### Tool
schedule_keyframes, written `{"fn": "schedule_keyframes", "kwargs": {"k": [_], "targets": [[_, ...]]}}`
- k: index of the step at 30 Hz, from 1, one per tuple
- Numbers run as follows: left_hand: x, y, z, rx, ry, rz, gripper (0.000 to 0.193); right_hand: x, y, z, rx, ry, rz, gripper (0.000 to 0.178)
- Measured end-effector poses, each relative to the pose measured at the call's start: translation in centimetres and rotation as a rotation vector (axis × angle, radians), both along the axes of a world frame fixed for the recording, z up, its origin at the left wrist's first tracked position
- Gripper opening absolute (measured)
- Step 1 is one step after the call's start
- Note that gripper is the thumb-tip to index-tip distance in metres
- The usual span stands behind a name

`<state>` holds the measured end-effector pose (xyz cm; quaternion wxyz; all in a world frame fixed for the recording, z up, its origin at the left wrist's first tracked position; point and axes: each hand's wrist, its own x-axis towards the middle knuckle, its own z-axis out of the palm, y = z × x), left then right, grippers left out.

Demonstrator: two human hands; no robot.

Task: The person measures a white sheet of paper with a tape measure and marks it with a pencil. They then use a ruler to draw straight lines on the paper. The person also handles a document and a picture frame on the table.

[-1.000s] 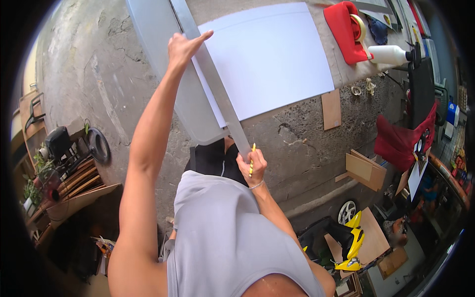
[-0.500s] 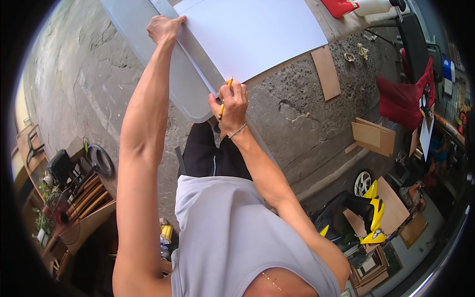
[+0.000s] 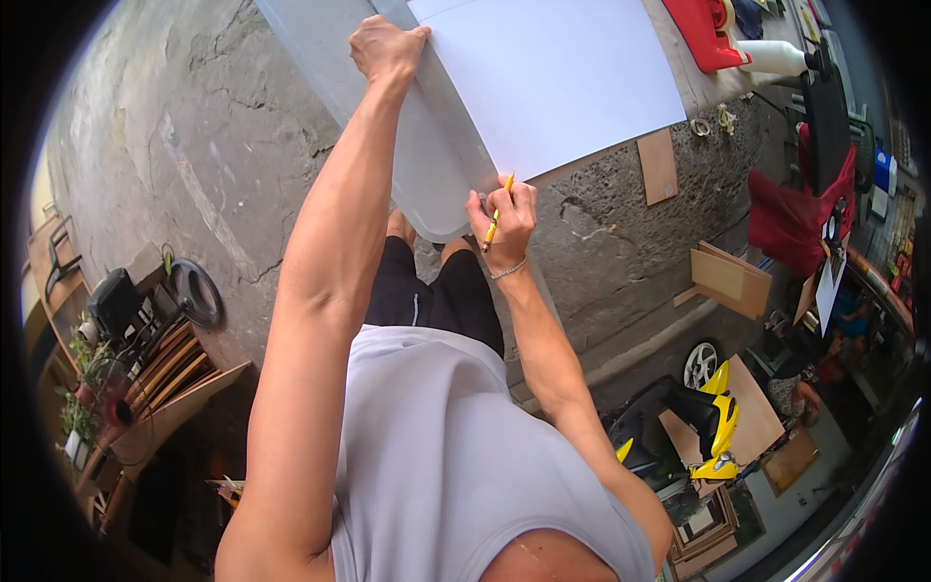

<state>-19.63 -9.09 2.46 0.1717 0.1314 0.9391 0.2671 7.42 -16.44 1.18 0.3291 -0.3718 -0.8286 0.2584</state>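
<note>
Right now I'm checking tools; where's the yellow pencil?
Head view, above-right of centre: the pencil is in the right hand, at the lowest corner of the white sheet.

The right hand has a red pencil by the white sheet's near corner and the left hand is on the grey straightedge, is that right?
Not quite: the head view shows that the pencil is yellow, not red. The right hand does hold it by the near corner of the white sheet, and the left hand is on the grey straightedge.

text: 0 legible | labels, brands: 0 legible | numbers: 0 legible | signs: 0 legible, head view
</note>
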Motion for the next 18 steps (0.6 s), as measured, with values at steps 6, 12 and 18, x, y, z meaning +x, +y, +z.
{"fn": "schedule_keyframes", "kwargs": {"k": [6, 12, 18], "targets": [[0.3, -0.1, -0.9, 0.089, 0.072, 0.069, 0.050, -0.3, -0.1, -0.1, 0.007, -0.043, -0.018, 0.031], [0.6, -0.4, -0.1, 0.156, 0.001, 0.008, 0.046, -0.4, 0.0, 0.2, 0.025, -0.080, -0.016, 0.031], [0.6, -0.4, -0.2, 0.150, -0.036, -0.017, 0.048, -0.4, -0.1, 0.5, 0.019, -0.121, -0.020, 0.030]]}}
